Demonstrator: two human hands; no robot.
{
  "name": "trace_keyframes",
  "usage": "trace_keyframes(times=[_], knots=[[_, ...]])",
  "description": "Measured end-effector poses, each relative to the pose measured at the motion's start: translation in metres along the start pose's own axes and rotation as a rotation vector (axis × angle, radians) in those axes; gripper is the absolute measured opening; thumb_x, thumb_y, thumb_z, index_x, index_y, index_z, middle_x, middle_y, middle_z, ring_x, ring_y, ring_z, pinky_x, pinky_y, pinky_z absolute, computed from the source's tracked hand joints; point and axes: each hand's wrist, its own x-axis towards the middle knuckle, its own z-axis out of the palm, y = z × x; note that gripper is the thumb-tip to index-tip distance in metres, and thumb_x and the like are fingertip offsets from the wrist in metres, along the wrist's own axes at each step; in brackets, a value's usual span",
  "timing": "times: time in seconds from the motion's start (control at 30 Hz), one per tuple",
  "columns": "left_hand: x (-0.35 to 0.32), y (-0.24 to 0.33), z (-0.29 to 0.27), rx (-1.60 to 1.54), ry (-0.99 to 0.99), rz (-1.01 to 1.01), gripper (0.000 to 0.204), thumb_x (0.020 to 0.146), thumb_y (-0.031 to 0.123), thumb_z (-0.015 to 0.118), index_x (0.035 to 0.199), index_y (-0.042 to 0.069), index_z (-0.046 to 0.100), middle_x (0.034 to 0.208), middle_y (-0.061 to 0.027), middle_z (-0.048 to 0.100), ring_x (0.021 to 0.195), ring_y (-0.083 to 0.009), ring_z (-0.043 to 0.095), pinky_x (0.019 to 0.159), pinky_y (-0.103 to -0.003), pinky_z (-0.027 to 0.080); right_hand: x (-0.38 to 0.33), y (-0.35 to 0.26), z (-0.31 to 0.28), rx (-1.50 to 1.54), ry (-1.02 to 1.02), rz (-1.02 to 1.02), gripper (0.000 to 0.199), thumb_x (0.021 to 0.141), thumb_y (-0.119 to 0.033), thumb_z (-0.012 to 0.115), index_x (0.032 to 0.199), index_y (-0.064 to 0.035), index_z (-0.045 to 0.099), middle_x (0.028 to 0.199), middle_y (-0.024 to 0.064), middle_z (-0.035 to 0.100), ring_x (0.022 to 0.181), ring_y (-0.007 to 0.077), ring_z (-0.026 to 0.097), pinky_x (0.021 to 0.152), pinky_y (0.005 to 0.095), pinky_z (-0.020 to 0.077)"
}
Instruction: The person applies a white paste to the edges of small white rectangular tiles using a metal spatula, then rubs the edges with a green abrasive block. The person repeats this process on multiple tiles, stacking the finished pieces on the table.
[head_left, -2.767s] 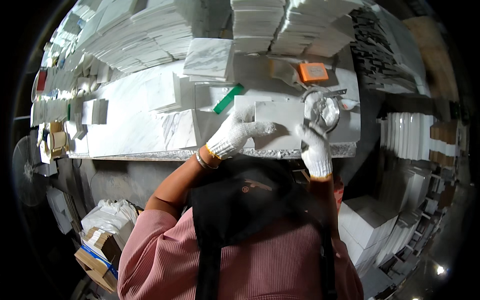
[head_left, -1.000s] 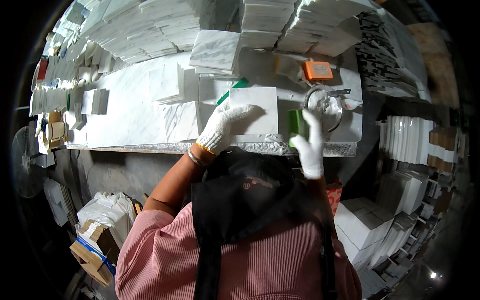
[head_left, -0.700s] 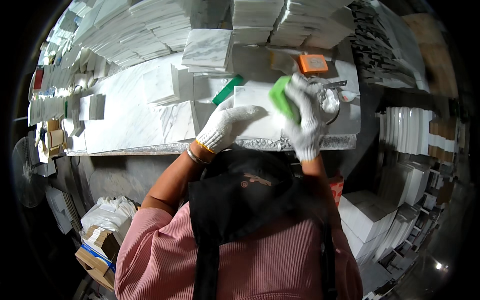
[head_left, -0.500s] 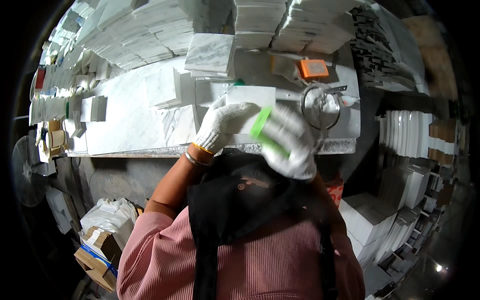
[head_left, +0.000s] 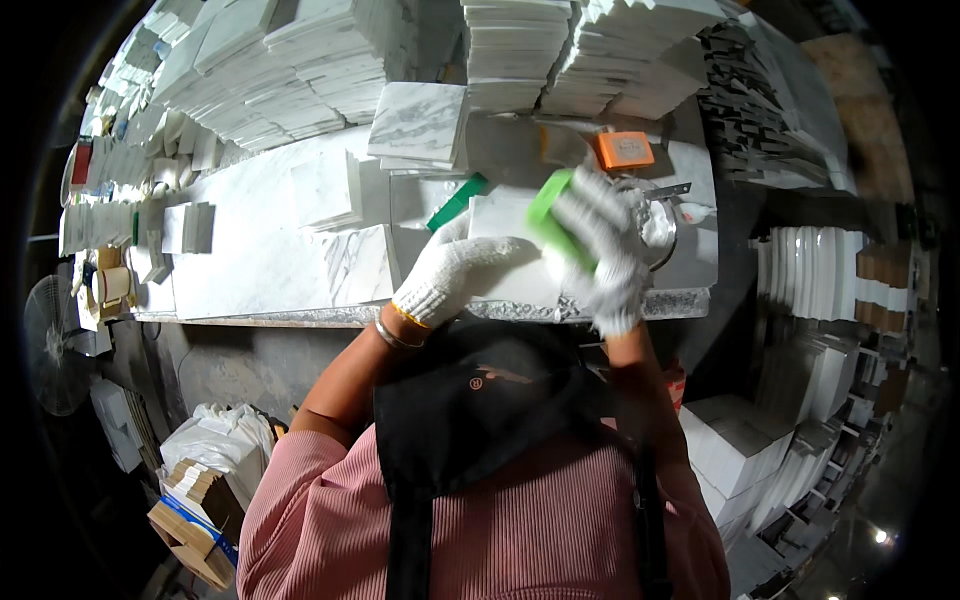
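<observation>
A pale marble tile (head_left: 495, 215) lies on the workbench in front of me. My left hand (head_left: 460, 270), in a white knit glove, holds it at its near left corner, with the fingers across the surface. My right hand (head_left: 603, 235), gloved too and blurred by motion, grips a bright green block (head_left: 560, 215) over the tile's right side. What the block is made of cannot be made out. Just beyond the left hand, a dark green strip-like block (head_left: 457, 202) lies at the tile's far left corner.
A round bowl of white material (head_left: 658, 225) with a flat tool (head_left: 668, 190) across it stands right of my right hand. Beyond it sits an orange box (head_left: 625, 150). Stacked marble tiles (head_left: 417, 122) and taller stacks (head_left: 515, 55) line the back; loose tiles (head_left: 325, 190) lie left.
My right hand has moved up and away from me with the bright green block. My left hand has shifted slightly nearer and right, and the dark green block now shows more fully.
</observation>
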Motion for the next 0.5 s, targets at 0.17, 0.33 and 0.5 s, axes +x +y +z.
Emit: trace_keyframes(times=[0.17,0.33,0.5], knots=[[-0.003,0.014,0.011,-0.146,0.024,0.131,0.033,0.086,0.000,0.062,0.119,-0.004,0.058,0.109,-0.0134,0.067,0.100,-0.0216,0.065,0.089,-0.032,0.052,-0.004,-0.018,0.000,0.066,-0.059,-0.034,0.036,0.071,-0.008,0.072,0.107,-0.0099,0.072,0.124,0.0119,0.061,0.113,0.0306,0.060,0.097,0.0422,0.0511],[-0.002,0.004,0.005,-0.045,0.001,0.078,0.039,0.085,0.003,0.065,0.122,-0.005,0.054,0.109,-0.0143,0.066,0.101,-0.0246,0.065,0.093,-0.036,0.051,-0.011,0.021,-0.002,0.089,0.101,0.447,0.053,0.082,-0.018,0.069,0.132,-0.0069,0.055,0.125,0.0137,0.057,0.113,0.0278,0.058,0.095,0.0372,0.0481],[-0.008,0.009,0.009,-0.047,0.040,0.075,0.046,0.084,0.004,0.066,0.127,-0.005,0.050,0.110,-0.0155,0.065,0.102,-0.0268,0.064,0.096,-0.043,0.051,-0.033,0.024,-0.008,0.914,0.472,0.942,0.051,0.091,-0.014,0.057,0.140,-0.0047,0.047,0.125,0.0108,0.059,0.109,0.0189,0.059,0.089,0.0320,0.0497]])
